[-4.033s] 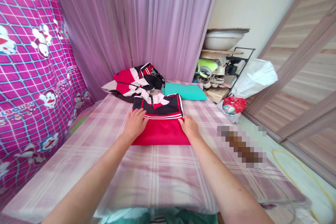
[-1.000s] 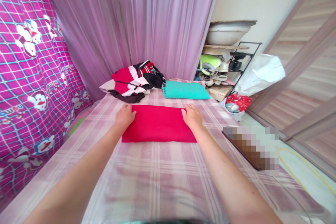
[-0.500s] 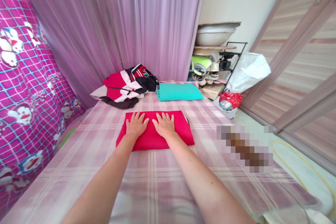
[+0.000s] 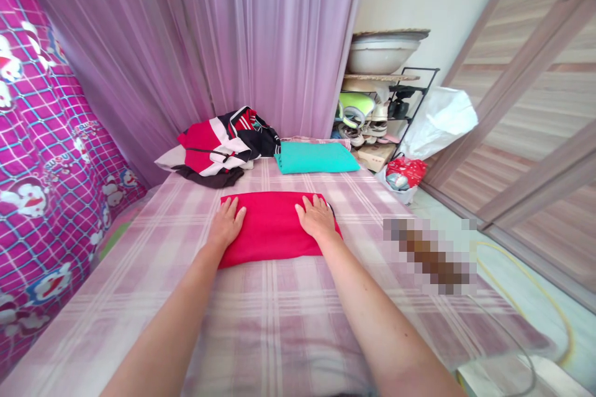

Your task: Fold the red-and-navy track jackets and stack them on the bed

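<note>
A folded red garment lies flat on the pink plaid bedsheet in the middle of the view. My left hand rests palm down on its left end with the fingers stretched out. My right hand lies flat on its right end, fingers spread. Neither hand holds anything.
Behind the red garment sit a crumpled red, white and black pile of clothes and a folded teal cloth. A purple curtain hangs at the back. A shoe rack with a basin, a white bag and a sliding door stand to the right.
The garment's dark striped top was folded under, leaving a red rectangle. Half a second ago both hands lay side by side at its middle; now they have slid apart to its two ends.
</note>
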`<control>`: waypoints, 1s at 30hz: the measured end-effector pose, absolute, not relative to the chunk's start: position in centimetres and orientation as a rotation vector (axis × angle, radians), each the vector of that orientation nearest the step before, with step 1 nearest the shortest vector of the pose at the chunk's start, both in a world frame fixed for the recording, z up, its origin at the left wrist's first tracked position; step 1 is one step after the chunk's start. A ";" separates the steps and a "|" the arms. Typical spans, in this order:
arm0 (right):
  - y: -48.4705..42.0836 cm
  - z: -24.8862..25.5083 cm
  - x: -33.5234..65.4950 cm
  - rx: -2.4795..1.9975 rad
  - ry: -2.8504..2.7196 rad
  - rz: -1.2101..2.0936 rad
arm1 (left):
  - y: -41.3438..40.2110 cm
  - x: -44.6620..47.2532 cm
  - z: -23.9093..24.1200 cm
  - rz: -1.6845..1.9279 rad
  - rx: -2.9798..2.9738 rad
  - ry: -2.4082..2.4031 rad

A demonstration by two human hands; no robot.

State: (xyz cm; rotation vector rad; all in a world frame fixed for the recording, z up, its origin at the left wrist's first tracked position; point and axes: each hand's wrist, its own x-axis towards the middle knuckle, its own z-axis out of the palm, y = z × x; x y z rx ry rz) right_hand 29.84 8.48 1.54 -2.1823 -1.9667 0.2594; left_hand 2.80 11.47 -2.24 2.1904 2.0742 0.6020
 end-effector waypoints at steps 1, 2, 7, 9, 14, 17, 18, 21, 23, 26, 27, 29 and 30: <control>8.4 1.6 30.2 -2.182 -1.969 0.256 | 11.4 2.9 -2.1 0.603 2.182 2.073; 8.2 1.6 30.5 -2.176 -1.978 0.252 | 11.3 2.9 -2.0 0.604 2.170 2.074; 6.7 1.1 32.0 -2.129 -2.003 0.249 | 10.9 2.5 -2.0 0.561 2.153 2.071; 5.7 0.6 32.7 -2.119 -1.980 0.235 | 10.1 2.2 -1.8 0.520 2.160 2.065; 3.0 0.2 33.4 -2.151 -1.900 0.115 | 6.3 3.0 0.2 0.394 2.141 2.229; 2.4 1.4 31.9 -2.098 -1.855 0.010 | 4.0 5.9 1.7 0.546 2.282 2.331; 2.3 1.8 31.1 -2.042 -1.865 -0.026 | 3.5 7.2 2.0 0.600 2.344 2.302; 2.4 2.5 28.4 -1.859 -2.010 -0.033 | 2.9 10.3 2.0 0.597 2.433 2.152; 2.4 2.1 27.2 -1.809 -2.122 0.030 | 2.9 11.3 1.5 0.536 2.414 2.099; 2.3 0.9 27.0 -1.823 -2.187 0.068 | 2.9 10.8 0.7 0.497 2.401 2.081; 2.3 0.5 27.4 -1.834 -2.187 0.059 | 2.9 10.3 0.5 0.501 2.410 2.081; 2.2 0.1 28.3 -1.867 -2.174 0.041 | 2.9 9.0 0.2 0.518 2.417 2.103; 2.2 0.0 28.8 -1.888 -2.162 0.036 | 2.9 8.3 0.0 0.536 2.412 2.126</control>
